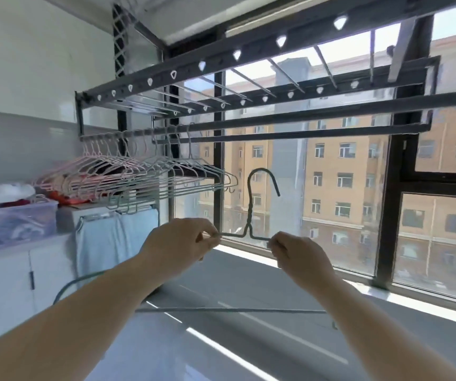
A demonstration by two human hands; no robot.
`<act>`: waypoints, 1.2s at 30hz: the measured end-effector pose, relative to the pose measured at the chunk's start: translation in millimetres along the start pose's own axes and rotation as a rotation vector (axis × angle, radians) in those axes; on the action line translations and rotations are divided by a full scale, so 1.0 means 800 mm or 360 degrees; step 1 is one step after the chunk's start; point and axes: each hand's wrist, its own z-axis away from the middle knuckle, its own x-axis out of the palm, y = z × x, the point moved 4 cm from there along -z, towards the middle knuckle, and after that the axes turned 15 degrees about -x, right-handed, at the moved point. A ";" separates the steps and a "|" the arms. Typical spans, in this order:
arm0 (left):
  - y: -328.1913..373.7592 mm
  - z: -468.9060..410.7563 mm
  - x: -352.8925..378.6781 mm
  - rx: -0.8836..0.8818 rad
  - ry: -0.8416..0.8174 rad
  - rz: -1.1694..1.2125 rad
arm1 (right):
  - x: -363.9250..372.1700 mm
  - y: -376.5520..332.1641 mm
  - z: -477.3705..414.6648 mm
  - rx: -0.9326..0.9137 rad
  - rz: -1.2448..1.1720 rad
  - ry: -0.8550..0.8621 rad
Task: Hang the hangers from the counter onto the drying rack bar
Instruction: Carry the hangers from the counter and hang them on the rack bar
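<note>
I hold a green wire hanger (249, 213) upright in front of the window, its hook pointing up and curling to the right. My left hand (178, 242) pinches its left shoulder and my right hand (298, 253) pinches its right shoulder. The hanger's bottom wire runs under my forearms. The hook sits below the dark drying rack bar (290, 137). Several pink and green hangers (138, 171) hang bunched at the bar's left end.
A pale counter (249, 284) runs below the window. At the left stand a clear storage box (15, 218), white cabinets (9, 281) and a light blue cloth (116, 235) draped over a washer. The rack's upper frame (249, 48) with holes spans overhead.
</note>
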 end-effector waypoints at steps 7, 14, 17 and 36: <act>-0.101 -0.037 -0.042 -0.0236 0.0459 -0.0109 | 0.056 -0.055 -0.110 -0.0208 -0.0066 -0.0082; -0.127 -0.125 -0.071 -0.0205 0.0694 -0.0101 | 0.037 -0.045 -0.234 -0.0559 0.0347 0.0207; -0.117 -0.166 -0.078 -0.0200 0.0802 -0.0151 | 0.006 -0.024 -0.280 -0.0611 0.0877 0.0405; -0.065 -0.323 -0.043 -0.0240 0.0851 -0.0044 | -0.058 0.065 -0.345 -0.0207 0.1501 0.0326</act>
